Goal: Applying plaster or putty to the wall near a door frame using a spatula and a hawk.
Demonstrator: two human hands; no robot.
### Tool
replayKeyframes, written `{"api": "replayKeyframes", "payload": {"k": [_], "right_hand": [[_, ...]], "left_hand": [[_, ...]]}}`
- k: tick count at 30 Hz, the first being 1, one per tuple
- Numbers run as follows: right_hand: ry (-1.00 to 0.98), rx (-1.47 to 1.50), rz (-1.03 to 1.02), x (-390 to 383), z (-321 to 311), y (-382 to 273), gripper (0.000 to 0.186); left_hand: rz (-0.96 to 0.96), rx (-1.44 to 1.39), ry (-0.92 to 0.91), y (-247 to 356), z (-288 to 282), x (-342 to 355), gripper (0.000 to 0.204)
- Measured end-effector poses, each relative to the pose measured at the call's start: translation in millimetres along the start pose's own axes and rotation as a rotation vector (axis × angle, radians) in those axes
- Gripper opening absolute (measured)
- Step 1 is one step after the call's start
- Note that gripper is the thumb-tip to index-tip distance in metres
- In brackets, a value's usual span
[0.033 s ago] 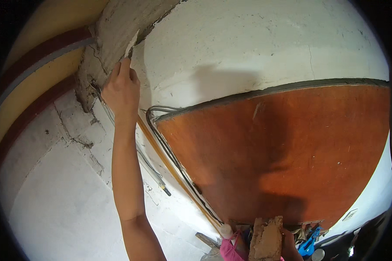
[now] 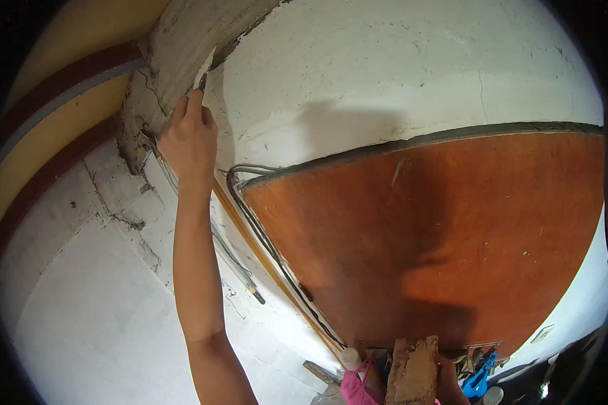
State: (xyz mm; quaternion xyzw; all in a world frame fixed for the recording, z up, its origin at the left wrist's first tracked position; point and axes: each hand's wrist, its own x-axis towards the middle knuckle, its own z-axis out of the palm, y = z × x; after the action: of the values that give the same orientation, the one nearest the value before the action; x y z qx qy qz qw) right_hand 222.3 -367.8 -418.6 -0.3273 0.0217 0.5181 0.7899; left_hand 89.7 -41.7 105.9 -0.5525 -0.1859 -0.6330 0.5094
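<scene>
My left hand [image 2: 189, 138] is raised high against the wall and grips a small putty blade [image 2: 203, 69]. The blade's pale tip rests on a strip of rough grey plaster [image 2: 172, 61] that runs up the wall corner. At the bottom edge a crusted slab caked with dried plaster [image 2: 414, 371] is held up. My right hand [image 2: 450, 381] is mostly hidden behind it, with only a sliver showing beside the slab.
A large brown wooden door [image 2: 439, 236] fills the right. Dark cables [image 2: 263, 236] and a wooden strip follow its frame. A thin grey pipe [image 2: 233, 260] runs down the cracked white wall. Yellow wall with maroon stripes [image 2: 47, 135] lies left. Blue [image 2: 479, 381] and pink [image 2: 355, 390] items sit below.
</scene>
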Motion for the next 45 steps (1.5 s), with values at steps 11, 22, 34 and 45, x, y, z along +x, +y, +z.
{"api": "replayKeyframes", "payload": {"k": [11, 22, 34, 45], "right_hand": [[0.022, 0.02, 0.039, 4, -21, 3, 0.043], [0.044, -0.014, 0.056, -9, -3, -2, 0.042], [-0.014, -0.064, 0.056, -5, -9, -1, 0.044], [-0.007, -0.005, 0.118, -5, -8, -3, 0.043]], "left_hand": [[0.165, -0.005, -0.034, -1, 2, 4, 0.016], [0.194, 0.08, -0.113, 2, 5, 4, 0.02], [0.174, 0.122, -0.302, 12, -6, 16, 0.014], [0.158, 0.156, -0.141, 12, -10, 17, 0.019]]}}
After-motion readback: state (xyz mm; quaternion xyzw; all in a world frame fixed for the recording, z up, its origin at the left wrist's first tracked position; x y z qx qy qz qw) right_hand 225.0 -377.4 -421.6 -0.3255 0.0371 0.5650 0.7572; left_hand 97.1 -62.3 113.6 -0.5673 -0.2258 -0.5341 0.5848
